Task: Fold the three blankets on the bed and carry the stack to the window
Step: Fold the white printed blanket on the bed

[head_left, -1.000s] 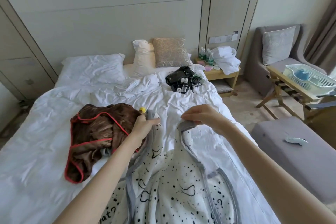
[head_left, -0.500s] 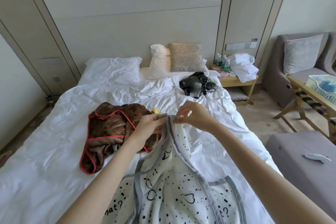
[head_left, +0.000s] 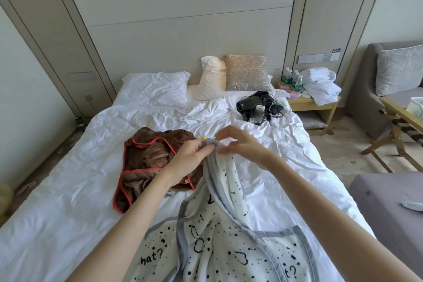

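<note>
Head view | left hand [head_left: 191,155], right hand [head_left: 240,144] now together | both grips pinch spotted blanket [head_left: 229,190] corners

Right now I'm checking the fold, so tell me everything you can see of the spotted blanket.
The spotted blanket is white and fleecy-looking, with black dots, heart outlines and "what?" lettering, edged in grey binding. Its top is lifted, where the left hand and right hand pinch its grey edge together, and the rest drapes in loose folds onto the bed. The brown blanket lies just left of it.
</note>
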### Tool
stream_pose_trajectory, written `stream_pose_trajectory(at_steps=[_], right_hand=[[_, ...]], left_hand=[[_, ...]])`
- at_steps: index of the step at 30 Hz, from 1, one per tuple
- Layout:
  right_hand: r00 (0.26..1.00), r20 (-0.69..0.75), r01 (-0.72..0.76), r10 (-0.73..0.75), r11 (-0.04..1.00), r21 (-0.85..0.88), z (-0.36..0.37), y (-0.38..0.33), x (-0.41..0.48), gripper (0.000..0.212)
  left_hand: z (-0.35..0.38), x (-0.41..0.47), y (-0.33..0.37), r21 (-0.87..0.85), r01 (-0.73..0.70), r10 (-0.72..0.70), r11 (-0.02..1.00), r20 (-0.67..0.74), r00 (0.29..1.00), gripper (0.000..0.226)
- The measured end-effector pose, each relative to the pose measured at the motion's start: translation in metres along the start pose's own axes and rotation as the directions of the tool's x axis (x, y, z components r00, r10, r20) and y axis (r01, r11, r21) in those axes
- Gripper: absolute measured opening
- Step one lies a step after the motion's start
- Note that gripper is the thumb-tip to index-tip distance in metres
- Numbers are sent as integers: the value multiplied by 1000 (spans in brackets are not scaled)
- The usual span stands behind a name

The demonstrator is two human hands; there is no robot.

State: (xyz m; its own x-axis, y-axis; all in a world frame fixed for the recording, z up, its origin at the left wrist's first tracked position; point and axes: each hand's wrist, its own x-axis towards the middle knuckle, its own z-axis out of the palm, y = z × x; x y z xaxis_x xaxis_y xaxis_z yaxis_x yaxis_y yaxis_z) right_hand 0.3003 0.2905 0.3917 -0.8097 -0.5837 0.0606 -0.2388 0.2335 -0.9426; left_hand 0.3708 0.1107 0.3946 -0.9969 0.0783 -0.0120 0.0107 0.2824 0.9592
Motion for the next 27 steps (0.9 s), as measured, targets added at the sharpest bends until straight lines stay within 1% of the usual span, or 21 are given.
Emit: stream_pose_trajectory(at_steps=[2,4,5,7,9,10,14,15,17,18,21,24,25,27], right_hand=[[983,181,-50,43,998,32,-1,5,0,47],[944,317,-94,91,996,-7,3,9,2,51],[929,354,-100,110,994,-48,8,12,4,49],[917,371,-80,146,979,-187,21,22,11,45],[913,347,-76,213,926,-369,36,33,20,50],[911,335,-85,243,902,-423,43,40,24,52],[884,328,-148,333,865,-480,67,73,39,66],[881,325,-155,345,858,-490,72,82,41,63],[882,306,-160,359,837,-523,79,99,46,47],[884,294,-155,365,820,-551,82,106,47,45],[898,222,-157,381,747,-647,84,127,47,55],[915,143,-171,378,682,-711,75,146,45,48],[923,107,-191,368,684,-704,70,149,44,45],[943,24,-247,331,747,-618,58,151,46,44]], left_hand=[[-7,-3,4,106,-7,3,994,31,1000,23],[-15,-5,7,178,-20,15,984,33,999,24],[-20,-6,8,198,-26,21,980,29,999,24],[-29,-7,12,208,-32,29,978,14,999,23],[-38,-10,14,195,-26,30,981,-19,999,22],[-43,-11,14,182,-21,28,983,-37,999,22],[-63,-20,11,134,-7,16,991,-66,998,25],[-67,-22,9,118,-4,13,993,-79,997,26],[-74,-25,5,87,13,-3,996,-116,993,25],[-78,-27,2,75,21,-11,997,-140,990,24],[-93,-32,-9,61,29,-14,998,-229,973,24],[-112,-33,-21,68,35,-7,997,-380,925,30],[-120,-32,-26,75,50,-11,996,-444,896,31],[-136,-28,-37,81,112,-49,990,-554,831,27]])
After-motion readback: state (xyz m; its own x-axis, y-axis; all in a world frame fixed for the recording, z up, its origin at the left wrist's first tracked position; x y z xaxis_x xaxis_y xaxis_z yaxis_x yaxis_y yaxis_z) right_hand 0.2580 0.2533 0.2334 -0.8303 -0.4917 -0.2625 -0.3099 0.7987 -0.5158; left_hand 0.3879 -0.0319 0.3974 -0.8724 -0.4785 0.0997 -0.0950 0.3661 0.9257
